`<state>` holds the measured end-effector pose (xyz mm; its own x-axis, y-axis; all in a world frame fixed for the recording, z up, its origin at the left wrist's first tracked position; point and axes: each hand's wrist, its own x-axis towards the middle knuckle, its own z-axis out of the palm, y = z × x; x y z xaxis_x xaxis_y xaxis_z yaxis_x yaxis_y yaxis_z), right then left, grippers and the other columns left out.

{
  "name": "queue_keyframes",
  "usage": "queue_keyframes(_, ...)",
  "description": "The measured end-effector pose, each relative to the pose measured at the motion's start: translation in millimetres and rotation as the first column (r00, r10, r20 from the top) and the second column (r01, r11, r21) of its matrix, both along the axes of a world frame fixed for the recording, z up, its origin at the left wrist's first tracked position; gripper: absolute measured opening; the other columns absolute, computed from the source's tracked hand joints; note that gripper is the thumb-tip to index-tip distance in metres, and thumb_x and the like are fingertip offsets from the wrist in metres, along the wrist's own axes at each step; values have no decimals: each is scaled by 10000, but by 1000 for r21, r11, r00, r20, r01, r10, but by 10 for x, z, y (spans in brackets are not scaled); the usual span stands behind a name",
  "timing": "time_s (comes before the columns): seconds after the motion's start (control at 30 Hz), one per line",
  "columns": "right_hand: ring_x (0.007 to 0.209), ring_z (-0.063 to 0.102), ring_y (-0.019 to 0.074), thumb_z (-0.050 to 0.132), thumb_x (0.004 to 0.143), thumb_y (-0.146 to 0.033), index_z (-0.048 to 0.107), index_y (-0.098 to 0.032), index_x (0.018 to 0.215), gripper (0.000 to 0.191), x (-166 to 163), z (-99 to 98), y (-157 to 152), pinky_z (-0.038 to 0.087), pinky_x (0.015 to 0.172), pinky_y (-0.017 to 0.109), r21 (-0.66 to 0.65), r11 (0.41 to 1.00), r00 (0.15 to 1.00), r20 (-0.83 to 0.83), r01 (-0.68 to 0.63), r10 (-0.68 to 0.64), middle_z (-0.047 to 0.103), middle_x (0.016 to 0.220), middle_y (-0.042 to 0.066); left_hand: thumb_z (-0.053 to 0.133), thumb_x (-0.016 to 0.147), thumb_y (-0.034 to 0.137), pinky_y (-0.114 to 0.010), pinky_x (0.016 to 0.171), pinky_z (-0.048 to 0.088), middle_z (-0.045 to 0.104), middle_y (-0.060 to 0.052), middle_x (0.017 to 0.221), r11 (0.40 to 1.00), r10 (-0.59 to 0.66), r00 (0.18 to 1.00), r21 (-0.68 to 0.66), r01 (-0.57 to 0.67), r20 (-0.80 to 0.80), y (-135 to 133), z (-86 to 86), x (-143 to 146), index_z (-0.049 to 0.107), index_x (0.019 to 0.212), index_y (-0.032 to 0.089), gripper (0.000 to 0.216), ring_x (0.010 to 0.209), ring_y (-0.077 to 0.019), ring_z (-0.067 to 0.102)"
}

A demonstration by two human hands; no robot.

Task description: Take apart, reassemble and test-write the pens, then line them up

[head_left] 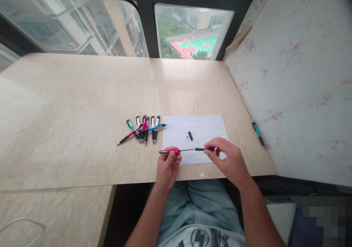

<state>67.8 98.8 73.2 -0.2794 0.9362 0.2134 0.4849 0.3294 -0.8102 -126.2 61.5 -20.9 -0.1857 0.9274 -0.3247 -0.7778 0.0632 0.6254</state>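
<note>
My left hand (168, 165) is closed around a pink pen barrel (165, 151), from which a thin ink refill (187, 150) sticks out to the right. Between the fingertips of my right hand (227, 159) is a black tube-shaped pen part (200, 149), in line with the refill's end; whether the two touch is too small to tell. Both hands are over a sheet of paper (172, 138) with rows of faint writing. On the paper lie a black rubber-looking sleeve (190, 135) and a tiny metallic piece (187, 137) beside it.
Several click pens (145, 129) in pink, white, purple, green and blue lie in a cluster left of the paper, some crossing. A green pen (257, 133) rests against the papered wall (297, 85) at right. The stone-look tabletop (82, 111) reaches the windows.
</note>
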Motion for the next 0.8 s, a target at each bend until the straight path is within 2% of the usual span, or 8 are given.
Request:
queue_keyframes(0.13, 723, 603, 152, 636, 902, -256, 681, -229, 903, 52, 72, -103, 23, 492, 627, 280, -13, 997, 997, 7, 76, -76, 689, 880, 24, 858, 696, 303, -205, 595, 447, 674, -33, 791, 1000, 7, 1000, -4, -7, 27, 5, 8, -3, 756, 835, 175, 215, 642, -81, 557)
queue_keyframes(0.23, 756, 627, 171, 612, 903, -292, 678, -216, 858, 110, 89, -332, 92, 494, 630, 283, -56, 980, 982, 11, 191, -190, 695, 848, 32, 859, 695, 304, -208, 606, 454, 675, -32, 791, 1000, 7, 1000, -1, -7, 26, 8, 12, -1, 757, 838, 176, 217, 639, -78, 555)
queue_keyframes(0.3, 708, 624, 172, 613, 885, -298, 676, -202, 856, 118, 59, -517, 158, 481, 605, 287, -70, 960, 961, 71, 271, -266, 702, 833, 38, 856, 699, 304, -209, 612, 457, 676, -33, 795, 1000, 4, 1000, 3, -4, 12, 7, 10, 1, 756, 839, 174, 215, 638, -76, 553)
queue_keyframes(0.43, 650, 590, 167, 588, 881, -300, 654, -195, 812, 142, -81, -778, 297, 453, 631, 302, 30, 929, 914, 167, 369, -369, 682, 781, 33, 854, 701, 305, -207, 615, 455, 672, -31, 791, 1000, -3, 1000, -2, 3, -12, 3, 3, 5, 754, 839, 172, 217, 638, -75, 553)
queue_keyframes(0.6, 645, 573, 165, 540, 909, -310, 619, -203, 768, 194, -288, -859, 383, 393, 623, 289, 141, 891, 845, 281, 432, -454, 665, 754, 31, 853, 702, 316, -209, 616, 452, 676, -34, 803, 1000, -5, 1000, 2, 5, -19, -3, 18, 7, 757, 834, 174, 216, 642, -76, 553)
queue_keyframes(0.8, 637, 569, 154, 557, 910, -333, 625, -218, 790, 180, -376, -891, 290, 356, 596, 271, 96, 916, 848, 351, 389, -397, 689, 792, 17, 854, 702, 317, -213, 624, 452, 673, -30, 809, 1000, -11, 1000, 5, 11, -26, 2, 24, 10, 759, 837, 177, 217, 651, -78, 556)
